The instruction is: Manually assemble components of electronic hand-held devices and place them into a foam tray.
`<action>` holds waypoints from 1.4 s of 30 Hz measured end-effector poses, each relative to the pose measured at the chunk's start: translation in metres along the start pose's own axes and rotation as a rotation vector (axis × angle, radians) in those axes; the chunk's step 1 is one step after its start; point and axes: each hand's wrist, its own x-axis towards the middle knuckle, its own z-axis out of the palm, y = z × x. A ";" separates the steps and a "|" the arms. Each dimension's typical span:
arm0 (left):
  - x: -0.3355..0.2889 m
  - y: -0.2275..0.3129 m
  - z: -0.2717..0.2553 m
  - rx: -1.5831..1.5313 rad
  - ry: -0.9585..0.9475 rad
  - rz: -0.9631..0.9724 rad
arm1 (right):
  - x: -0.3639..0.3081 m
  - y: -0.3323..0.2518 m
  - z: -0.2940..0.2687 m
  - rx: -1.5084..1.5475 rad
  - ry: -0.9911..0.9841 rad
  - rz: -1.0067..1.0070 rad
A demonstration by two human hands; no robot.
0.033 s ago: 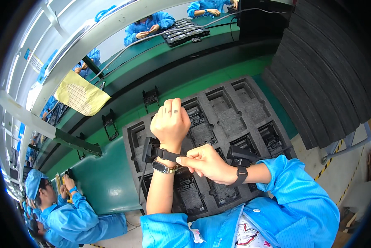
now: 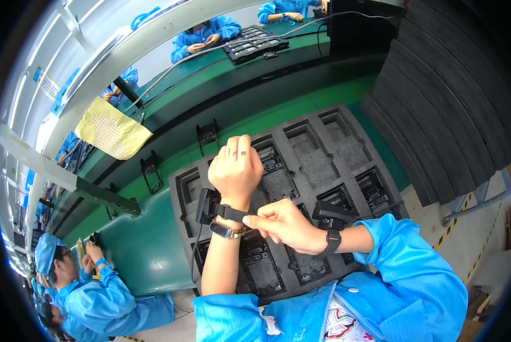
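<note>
My left hand (image 2: 236, 171) is raised over the foam tray (image 2: 352, 154), curled into a fist with its back showing and nothing visible in it. On that wrist sit a black strap (image 2: 228, 213) with a small black camera-like box (image 2: 207, 206), a smart band (image 2: 220, 229) and a bead bracelet (image 2: 235, 233). My right hand (image 2: 289, 226) pinches the loose end of the strap between thumb and fingers. Another black strap (image 2: 332, 242) with a black box (image 2: 330, 212) is on my right wrist. Black moulded parts (image 2: 375, 191) lie in several tray pockets; other pockets hold none.
Tall stacked dark foam sheets (image 2: 438, 108) stand at the right. A conveyor with black frames (image 2: 207, 134) runs behind the tray. A green table (image 2: 153, 245) is at the left, beside a co-worker in blue (image 2: 101, 302). A yellow cloth (image 2: 110, 128) hangs from the rail.
</note>
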 end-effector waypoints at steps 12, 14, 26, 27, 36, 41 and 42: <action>0.000 0.011 0.003 -1.749 -0.061 -0.906 | 0.023 -0.027 -0.016 -0.186 -0.088 -0.155; -0.002 0.006 0.001 -2.010 -0.033 -1.057 | 0.019 -0.033 -0.019 -0.219 -0.087 -0.165; 0.040 0.002 -0.030 -3.190 0.546 -1.682 | 0.014 -0.049 -0.022 -0.259 -0.069 -0.321; 0.041 0.001 -0.029 -3.194 0.546 -1.676 | 0.012 -0.050 -0.022 -0.296 -0.046 -0.356; 0.055 0.008 -0.003 -1.356 -0.328 -0.775 | 0.025 -0.004 -0.024 -0.504 0.152 -0.603; 0.050 0.006 0.011 -1.138 -0.433 -0.662 | 0.012 -0.014 -0.009 -0.847 0.147 -0.993; 0.049 0.008 0.014 -1.134 -0.421 -0.658 | 0.016 -0.009 -0.006 -0.873 0.187 -1.098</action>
